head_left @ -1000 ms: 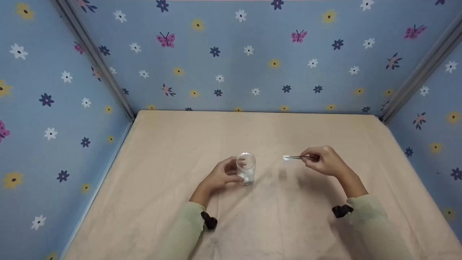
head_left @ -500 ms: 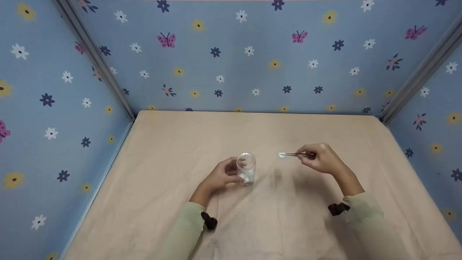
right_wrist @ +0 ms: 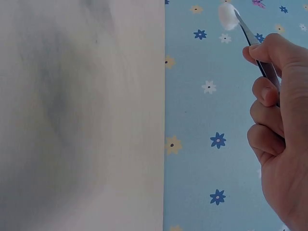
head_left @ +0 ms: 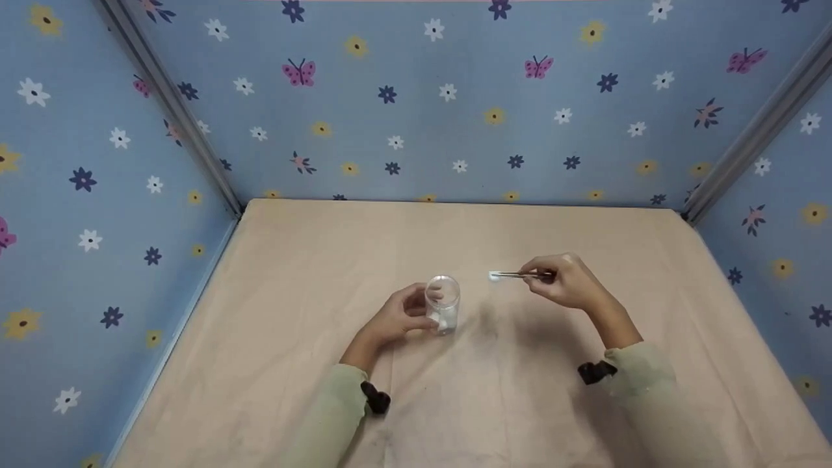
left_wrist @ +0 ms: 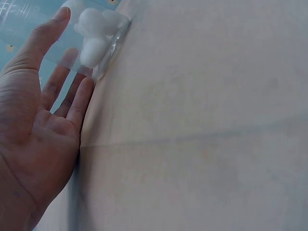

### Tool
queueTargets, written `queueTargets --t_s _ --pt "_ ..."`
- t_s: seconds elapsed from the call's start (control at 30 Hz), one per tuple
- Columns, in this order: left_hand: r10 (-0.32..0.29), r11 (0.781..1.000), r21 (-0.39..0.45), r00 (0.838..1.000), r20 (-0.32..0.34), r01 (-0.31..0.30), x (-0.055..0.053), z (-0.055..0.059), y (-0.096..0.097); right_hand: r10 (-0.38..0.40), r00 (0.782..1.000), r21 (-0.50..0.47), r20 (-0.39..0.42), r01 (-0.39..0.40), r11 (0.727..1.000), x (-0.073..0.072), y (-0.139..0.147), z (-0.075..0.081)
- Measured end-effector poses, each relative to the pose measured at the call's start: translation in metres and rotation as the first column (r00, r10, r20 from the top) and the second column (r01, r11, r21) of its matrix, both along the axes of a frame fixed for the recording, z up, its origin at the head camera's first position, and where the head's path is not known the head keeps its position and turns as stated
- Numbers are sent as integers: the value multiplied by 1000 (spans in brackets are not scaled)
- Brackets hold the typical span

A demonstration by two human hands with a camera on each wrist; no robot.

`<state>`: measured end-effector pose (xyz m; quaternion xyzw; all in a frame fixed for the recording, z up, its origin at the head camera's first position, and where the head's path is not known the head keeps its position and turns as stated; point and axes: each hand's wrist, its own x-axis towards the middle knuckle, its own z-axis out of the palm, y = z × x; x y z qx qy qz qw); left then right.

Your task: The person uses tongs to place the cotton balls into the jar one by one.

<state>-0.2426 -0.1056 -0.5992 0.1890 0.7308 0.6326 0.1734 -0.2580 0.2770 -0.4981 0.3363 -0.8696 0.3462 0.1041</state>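
Observation:
A clear plastic jar (head_left: 444,305) stands upright on the table, its top uncovered. Around its left side my left hand (head_left: 393,316) holds it, thumb in front and fingers behind. Inside the jar several white cotton balls (left_wrist: 94,38) lie at the bottom. To the right, above the table, my right hand (head_left: 564,281) pinches metal tweezers (right_wrist: 250,36) between thumb and fingers. The tweezer tips, pointing left, grip one white cotton ball (right_wrist: 228,16). That ball hangs a short way right of the jar's rim, apart from it.
A beige cloth covers the table (head_left: 312,240). Blue patterned panels (head_left: 416,97) rise behind and on both sides, joined by grey corner posts (head_left: 175,110). Dark straps (head_left: 597,372) sit at both wrists.
My right hand has moved left and slightly up, bringing the tweezers and cotton ball nearer to the jar. The left hand and jar have stayed in place.

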Motion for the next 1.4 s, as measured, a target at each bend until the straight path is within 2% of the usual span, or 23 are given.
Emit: queueTargets --t_s 0.17,0.47,1.03,1.4 --pt "-3 1000 9 1000 -7 3 0 0 0 23 1000 -13 -5 -23 1000 -2 -9 2" --pt "-12 999 33 1000 0 12 -2 -3 1 23 999 -17 35 -23 1000 -4 -21 7" --pt "-17 999 49 1000 -26 19 -3 -5 1 74 997 -38 15 -74 997 -5 -52 13" --pt "-17 999 44 1000 -7 17 -2 -3 1 123 992 -53 3 -123 991 -7 -69 12"
